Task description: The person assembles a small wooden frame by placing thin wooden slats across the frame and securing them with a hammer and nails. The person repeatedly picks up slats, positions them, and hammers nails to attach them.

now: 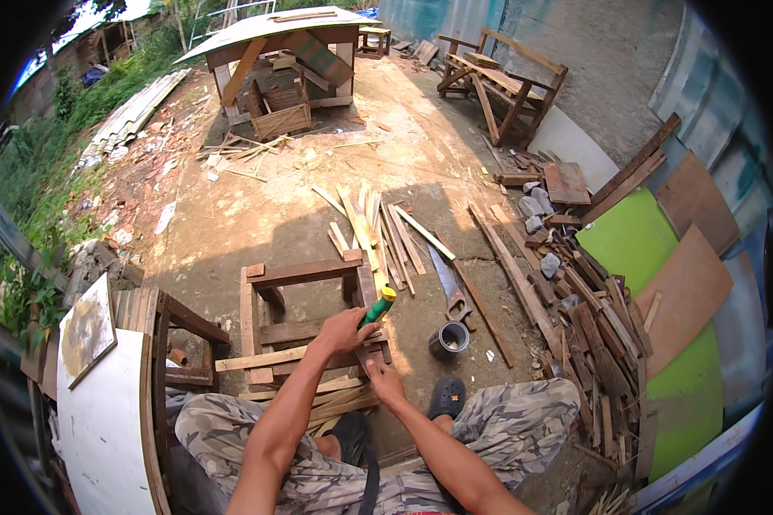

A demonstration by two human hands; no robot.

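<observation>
Seen from above, seated in camouflage trousers (507,421) over a half-built wooden frame (305,322) on the bare concrete ground (258,215). Left hand (343,330) clenched round a tool with a green and yellow handle (378,305), handle end pointing up and away, working end hidden behind the fist. Right hand (385,380) just below and to the right of the left, fingers pressed down on the frame's near corner, gripping nothing that can be made out. Under both hands, pale loose slats (335,399) stacked across the frame's lower rails. Just right of the right hand, a dark sandal (447,396), and beyond it a small grey tin (449,339) standing upright and open. Past the tin, a handsaw (451,287) flat on the ground, blade running away from the hands. Ahead of the left hand, a scatter of thin wood strips (374,219). Far right of the hands, a heap of dark scrap timber (588,318) against green and brown boards (661,257). Left of the left hand, a white panel (103,421) beside a dark wooden stand (176,343). Well beyond the hands, a small roofed wooden structure (279,73) and unfinished wooden chairs (498,86) by a corrugated wall.
</observation>
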